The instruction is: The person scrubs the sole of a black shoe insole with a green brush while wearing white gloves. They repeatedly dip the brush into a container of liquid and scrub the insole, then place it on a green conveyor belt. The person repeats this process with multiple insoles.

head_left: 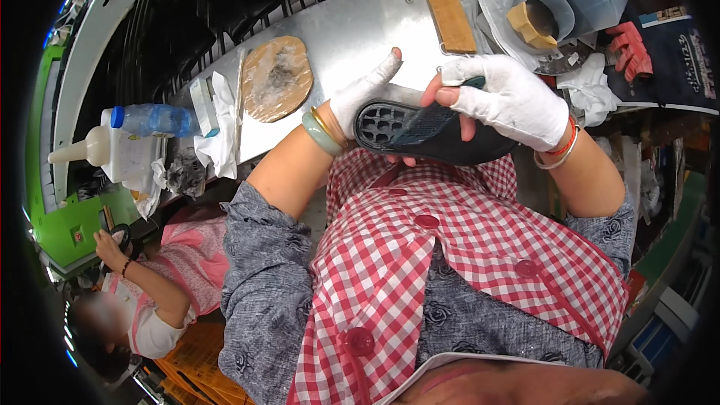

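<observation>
**Both gloved hands on a black shoe sole**

The left hand (365, 97) cups the heel end of the black shoe sole (431, 135), fingers wrapped beneath. The right hand (510, 97) pinches its upper edge. The sole hovers just below the metal counter (352, 30), right of the round brown pad (276, 77).

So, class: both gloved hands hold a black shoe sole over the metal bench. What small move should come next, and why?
Probably press the right hand fingertips further along the thin dark sheet towards the heel. That sheet lies over the black sole with the gridded heel cavity uncovered, while the left hand steadies the heel end. This is a judgement only.
</observation>
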{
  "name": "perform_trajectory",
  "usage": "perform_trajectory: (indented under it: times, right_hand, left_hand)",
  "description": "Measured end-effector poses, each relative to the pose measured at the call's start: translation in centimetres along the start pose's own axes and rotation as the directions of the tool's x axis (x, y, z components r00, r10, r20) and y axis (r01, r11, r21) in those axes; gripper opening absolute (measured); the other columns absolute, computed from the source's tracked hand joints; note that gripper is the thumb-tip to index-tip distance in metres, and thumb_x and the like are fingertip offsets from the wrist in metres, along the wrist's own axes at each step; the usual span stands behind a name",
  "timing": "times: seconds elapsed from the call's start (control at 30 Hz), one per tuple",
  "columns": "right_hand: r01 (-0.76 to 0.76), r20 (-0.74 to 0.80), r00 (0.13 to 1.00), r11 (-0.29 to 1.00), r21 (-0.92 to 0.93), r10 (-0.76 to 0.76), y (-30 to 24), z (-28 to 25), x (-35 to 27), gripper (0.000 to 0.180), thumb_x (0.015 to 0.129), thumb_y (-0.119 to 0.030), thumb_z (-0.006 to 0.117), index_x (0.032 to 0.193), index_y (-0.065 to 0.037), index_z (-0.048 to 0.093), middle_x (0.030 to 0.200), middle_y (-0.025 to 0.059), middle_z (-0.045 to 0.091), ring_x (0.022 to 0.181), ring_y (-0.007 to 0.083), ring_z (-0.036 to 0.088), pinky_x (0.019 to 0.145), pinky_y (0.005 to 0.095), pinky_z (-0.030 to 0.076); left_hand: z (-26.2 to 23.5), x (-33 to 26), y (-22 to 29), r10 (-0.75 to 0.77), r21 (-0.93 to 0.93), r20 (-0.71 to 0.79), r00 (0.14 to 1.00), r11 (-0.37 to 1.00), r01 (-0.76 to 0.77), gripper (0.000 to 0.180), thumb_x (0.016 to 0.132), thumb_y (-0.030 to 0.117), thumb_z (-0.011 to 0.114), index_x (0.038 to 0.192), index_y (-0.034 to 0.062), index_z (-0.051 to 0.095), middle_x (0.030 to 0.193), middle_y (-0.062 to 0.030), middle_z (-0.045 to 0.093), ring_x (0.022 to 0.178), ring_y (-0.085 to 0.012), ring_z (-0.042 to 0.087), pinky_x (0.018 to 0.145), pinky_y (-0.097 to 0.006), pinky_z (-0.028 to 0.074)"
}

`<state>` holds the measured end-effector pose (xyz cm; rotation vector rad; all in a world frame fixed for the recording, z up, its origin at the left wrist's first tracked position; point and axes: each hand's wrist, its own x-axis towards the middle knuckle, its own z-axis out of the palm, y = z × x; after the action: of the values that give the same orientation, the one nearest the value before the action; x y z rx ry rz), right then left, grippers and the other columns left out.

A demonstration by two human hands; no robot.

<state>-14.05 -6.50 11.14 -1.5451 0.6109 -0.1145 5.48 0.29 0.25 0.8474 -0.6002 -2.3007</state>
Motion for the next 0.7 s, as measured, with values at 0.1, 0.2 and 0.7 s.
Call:
perform_trajectory:
  times: [0.1, 0.2, 0.7]
  right_hand:
    - [-0.005, -0.014, 1.0, 1.0, 0.019, 0.005, 1.4, -1.0, -1.0, 0.02, 0.088, -0.019, 0.058, 0.093, -0.001, 0.064, 0.084, 0.003, 0.061, 0.054, 0.007, 0.054, 0.056, 0.0184, 0.041]
    - [-0.024, -0.024, 0.999, 0.999, 0.031, 0.025, 2.7, -1.9, -2.5, 0.02, 0.088, -0.019, 0.058, 0.093, 0.0, 0.064, 0.078, 0.0022, 0.06, 0.058, 0.0069, 0.055, 0.056, 0.0189, 0.042]
    - [0.099, -0.865, 0.446, 0.973, -0.21, -0.232, 5.0, -13.1, -7.0, 0.024, 0.089, -0.028, 0.059, 0.097, -0.006, 0.067, 0.086, -0.0033, 0.064, 0.059, 0.0028, 0.053, 0.052, 0.0163, 0.04]
  left_hand:
    - [0.3, -0.6, 0.4, -0.066, 0.016, -0.019, 0.998, 0.998, 0.067, 0.106, 0.074, 0.083, 0.022, 0.131, -0.004, 0.038, 0.11, -0.0266, 0.057, 0.062, -0.0356, 0.065, 0.044, -0.034, 0.055]
    - [-0.1, -0.7, 0.2, -0.082, -0.037, 0.007, 0.997, 0.996, 0.083, 0.102, 0.077, 0.079, 0.024, 0.131, -0.0064, 0.037, 0.113, -0.0279, 0.054, 0.067, -0.0361, 0.065, 0.051, -0.037, 0.056]
    - [-0.6, -2.6, 1.5, 0.627, -0.358, -0.221, 0.747, 0.66, -0.66, 0.058, 0.089, 0.044, 0.044, 0.133, 0.0071, 0.038, 0.133, -0.0156, 0.042, 0.124, -0.0331, 0.038, 0.099, -0.053, 0.033]
